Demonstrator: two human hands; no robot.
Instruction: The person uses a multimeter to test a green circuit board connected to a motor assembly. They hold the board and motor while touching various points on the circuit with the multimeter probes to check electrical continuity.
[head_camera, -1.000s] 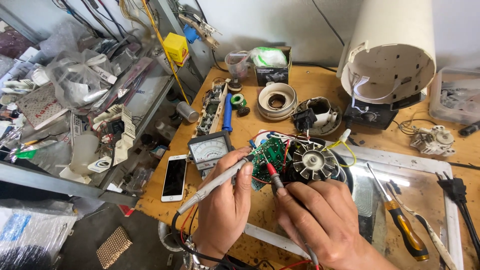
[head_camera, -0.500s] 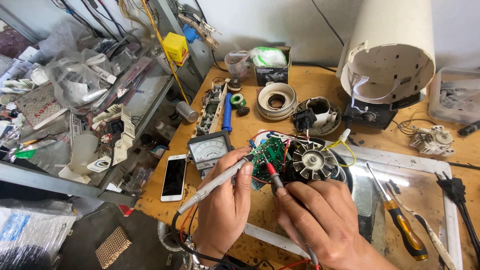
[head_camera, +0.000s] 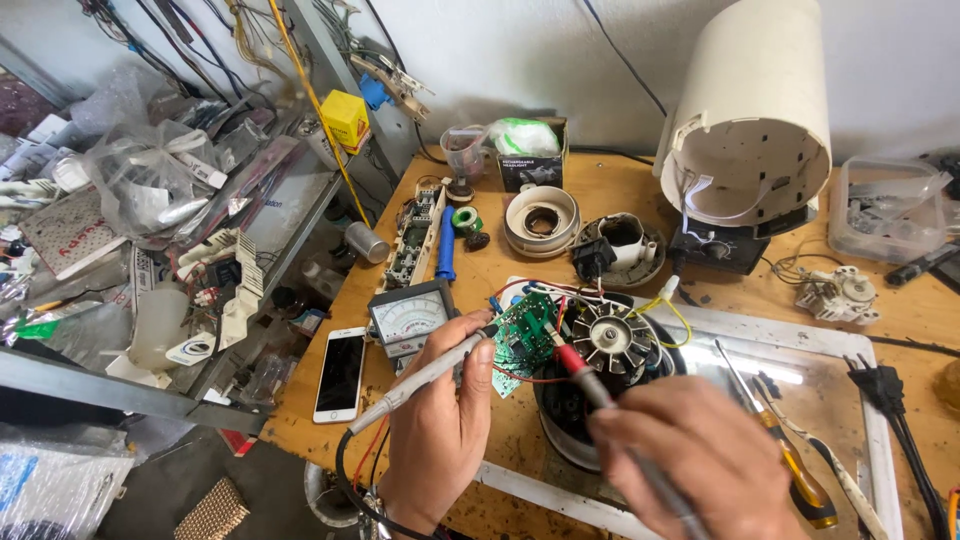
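Mid-probing step, looks like: left hand fingers pinch black probe, right hand fingers grip red probe. Both tips on green circuit board, frame centre, beside motor fan. Next probably needs steady tips, eye on meter.

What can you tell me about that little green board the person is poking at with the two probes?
The green circuit board is small and roughly square, studded with tiny components, and sits tilted beside a round black motor. Red, blue and yellow wires run from it. The left hand and right hand each hold a probe tip to it.
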